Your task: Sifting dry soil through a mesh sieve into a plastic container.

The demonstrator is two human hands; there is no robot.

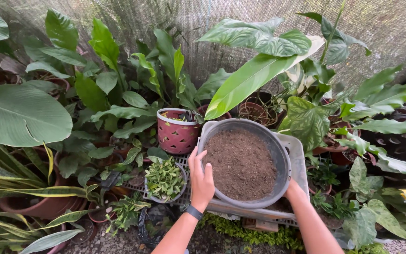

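Both forearms are bare, no sleeves showing. The left hand (202, 181) has a dark wristband (194, 212) at its six o'clock. The right hand (294, 190) wears nothing.

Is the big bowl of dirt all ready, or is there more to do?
Done: the grey basin is full of brown soil. In hand: the left hand and right hand grip its rim as it rests on a pale crate. Left: the soil looks untouched.

grey basin (278, 146), brown soil (240, 162); perforated red pot (177, 134)
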